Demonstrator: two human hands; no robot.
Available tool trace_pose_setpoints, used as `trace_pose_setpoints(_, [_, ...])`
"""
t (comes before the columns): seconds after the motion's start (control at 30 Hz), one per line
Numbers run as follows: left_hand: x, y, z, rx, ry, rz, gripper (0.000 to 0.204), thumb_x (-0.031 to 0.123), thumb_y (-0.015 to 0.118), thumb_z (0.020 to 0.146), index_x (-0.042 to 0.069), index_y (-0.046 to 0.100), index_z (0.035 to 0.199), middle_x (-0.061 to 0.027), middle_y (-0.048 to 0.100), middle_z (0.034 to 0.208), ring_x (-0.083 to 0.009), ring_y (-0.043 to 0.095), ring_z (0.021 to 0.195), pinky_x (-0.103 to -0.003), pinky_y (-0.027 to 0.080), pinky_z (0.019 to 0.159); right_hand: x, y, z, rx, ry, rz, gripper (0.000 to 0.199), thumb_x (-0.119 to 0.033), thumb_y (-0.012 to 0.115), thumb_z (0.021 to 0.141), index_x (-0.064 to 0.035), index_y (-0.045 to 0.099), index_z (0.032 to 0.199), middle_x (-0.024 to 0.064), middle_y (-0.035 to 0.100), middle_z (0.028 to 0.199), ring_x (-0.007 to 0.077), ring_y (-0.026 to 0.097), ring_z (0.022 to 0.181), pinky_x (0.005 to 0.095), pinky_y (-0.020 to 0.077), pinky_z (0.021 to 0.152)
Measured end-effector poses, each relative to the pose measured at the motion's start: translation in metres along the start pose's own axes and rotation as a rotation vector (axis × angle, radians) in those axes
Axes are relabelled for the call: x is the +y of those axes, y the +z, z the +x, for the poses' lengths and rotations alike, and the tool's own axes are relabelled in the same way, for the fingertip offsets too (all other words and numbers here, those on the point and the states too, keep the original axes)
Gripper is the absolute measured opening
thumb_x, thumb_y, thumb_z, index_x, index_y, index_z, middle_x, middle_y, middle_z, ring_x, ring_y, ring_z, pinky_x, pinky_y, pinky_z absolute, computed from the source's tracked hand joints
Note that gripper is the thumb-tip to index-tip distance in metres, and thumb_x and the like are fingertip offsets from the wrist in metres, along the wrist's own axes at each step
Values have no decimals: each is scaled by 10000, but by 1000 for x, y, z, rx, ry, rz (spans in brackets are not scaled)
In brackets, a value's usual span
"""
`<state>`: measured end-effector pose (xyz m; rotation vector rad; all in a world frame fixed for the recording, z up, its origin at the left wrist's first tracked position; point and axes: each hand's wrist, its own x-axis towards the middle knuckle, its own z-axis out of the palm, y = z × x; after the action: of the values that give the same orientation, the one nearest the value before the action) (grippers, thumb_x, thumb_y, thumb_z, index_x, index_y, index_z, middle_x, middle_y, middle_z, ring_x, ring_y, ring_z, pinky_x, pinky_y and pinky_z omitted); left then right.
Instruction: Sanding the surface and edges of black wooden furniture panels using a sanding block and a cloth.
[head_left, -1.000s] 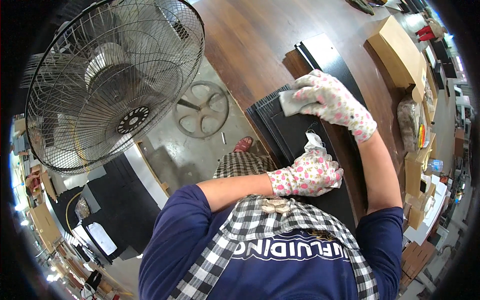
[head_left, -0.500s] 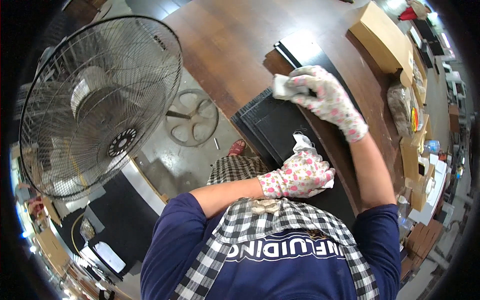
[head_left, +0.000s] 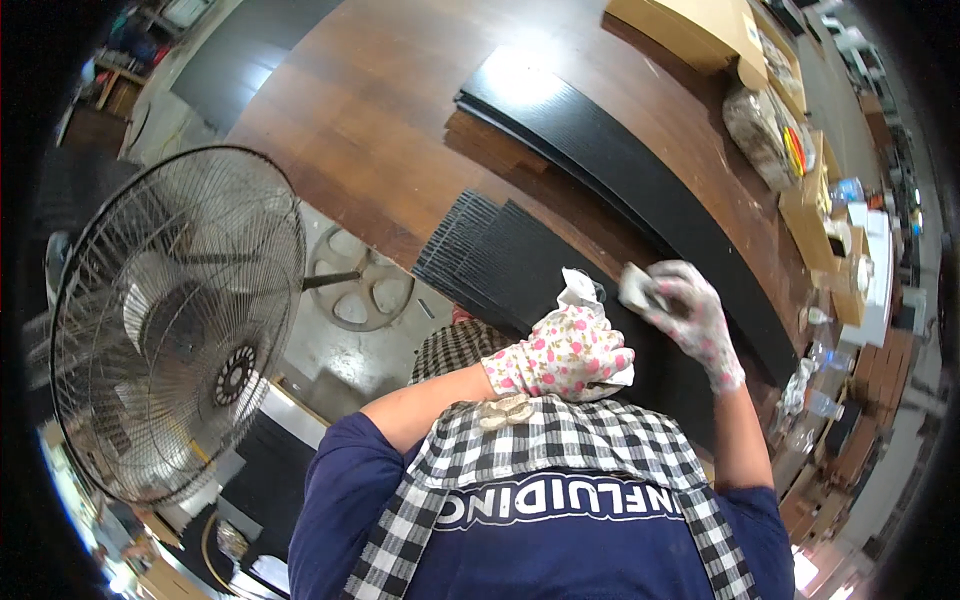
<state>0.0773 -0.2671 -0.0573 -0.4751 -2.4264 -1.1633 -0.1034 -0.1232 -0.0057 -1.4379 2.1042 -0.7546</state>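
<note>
My left hand (head_left: 570, 350), in a white glove with pink flowers, is closed around a crumpled white cloth (head_left: 580, 288). It rests on a stack of long black boards (head_left: 530, 255), close to my apron. My right hand (head_left: 695, 315), in a matching glove, pinches a small whitish pad (head_left: 634, 288) over the right part of the same stack. The pad is slightly blurred, so its exact kind and whether it touches the board cannot be made out. The far ends of the stacked boards are staggered. Farther off lies a second set of black boards (head_left: 620, 170).
The boards lie on a brown wooden table (head_left: 360, 110). A large wire-caged fan (head_left: 180, 320) stands at the left. Along the right are an open cardboard box (head_left: 690, 30), a plastic-wrapped bundle (head_left: 760, 135) and several plastic bottles (head_left: 825, 405).
My right hand has come back toward me with the pad, from the far end of the boards. The left hand keeps its grip on the cloth. The whole view has shifted.
</note>
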Motion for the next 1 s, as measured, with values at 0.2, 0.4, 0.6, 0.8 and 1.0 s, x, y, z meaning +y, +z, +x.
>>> trace_pose_setpoints(0.2, [-4,-4,3,-136,67,0,314,290,716,723,95,672,965,-68,617,759,-268,624,709,-398,493,603,-53,65,136,119,-272,-189,291,-249,757,746,-80,683,972,97,609,1027,264,583,959,376,491,837])
trace_pose_setpoints(0.4, [-3,-8,-1,-163,52,61,339,294,719,724,91,663,989,-61,597,742,-246,609,699,-376,469,595,-28,39,67,92,-215,-212,286,-253,752,762,-103,688,996,85,600,1069,254,573,989,371,490,854])
trace_pose_setpoints(0.6, [3,-11,3,-286,10,79,351,291,698,752,71,649,1021,-74,615,849,-237,626,836,-362,509,655,32,-29,-124,159,356,-178,334,-179,807,673,-69,692,967,96,633,1092,280,582,1079,389,468,943])
trace_pose_setpoints(0.8, [2,-12,9,-266,37,132,357,267,718,743,61,634,1022,-80,613,817,-248,618,754,-380,474,649,-18,23,-19,241,45,-102,312,-214,755,753,-76,675,1021,110,618,1093,298,554,1055,394,451,912])
trace_pose_setpoints(1.0, [3,-16,5,-275,-35,147,360,254,727,724,63,654,1020,-67,607,778,-238,610,724,-379,459,635,22,-12,-123,257,292,-208,335,-156,778,699,-59,688,1007,108,626,1114,300,563,1086,395,465,937])
